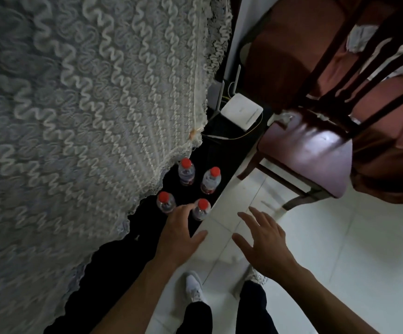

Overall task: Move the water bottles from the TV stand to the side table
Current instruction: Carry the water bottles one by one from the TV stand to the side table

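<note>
Beside the black TV stand (128,249), a large white lace cloth (75,116) drapes over most of its top. A dark wooden chair with a purple seat (316,155) stands well right of the stand on the white tiled floor (340,249). Four clear plastic water bottles with red caps (186,172) stand upright on the stand's bare edge. The left hand (181,235) hovers with fingers relaxed beside the nearest bottle; the right hand (265,242) spreads open over the floor, holding nothing.

Bare forearms with no sleeves showing, dark trousers (197,318) and white lace-up sneakers (194,286) (somewhat blurred).
</note>
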